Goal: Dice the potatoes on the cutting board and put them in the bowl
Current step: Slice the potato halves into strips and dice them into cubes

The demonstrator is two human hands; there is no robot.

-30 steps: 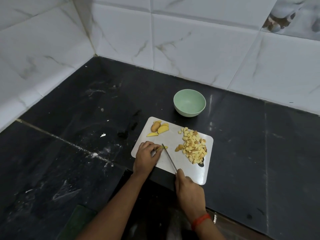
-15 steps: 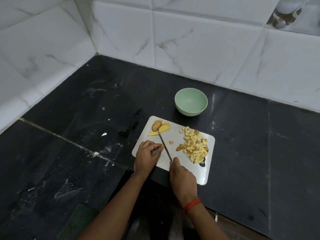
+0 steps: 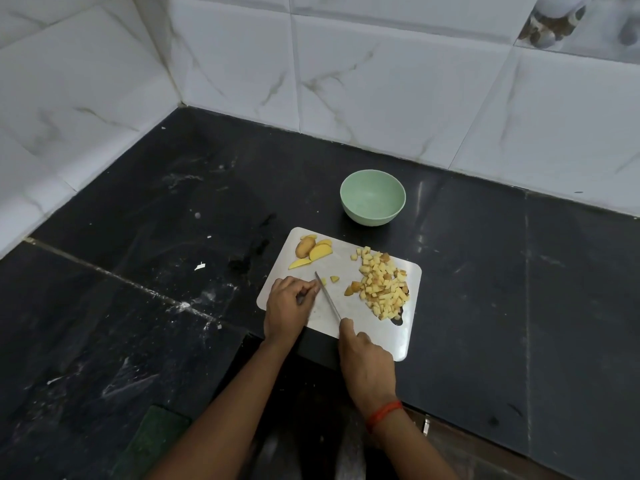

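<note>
Mid-dicing, I'd say: the left hand (image 3: 289,308) pinches a mostly hidden potato strip (image 3: 313,289) beside the knife (image 3: 327,297) gripped by the right hand (image 3: 367,365), with the diced pile (image 3: 381,289) and uncut slices (image 3: 311,252) on the cutting board (image 3: 346,271), the bowl (image 3: 370,216) empty, more chopping due

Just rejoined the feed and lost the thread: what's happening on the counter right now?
A person is dicing potato. The right hand holds the knife, its blade down on the cutting board, and the left hand, fingers curled, sits against the blade; what it steadies is mostly hidden. A pile of diced potato lies on the board's right side, and a few uncut slices wait at its far left corner. The green bowl behind the board is empty.
</note>
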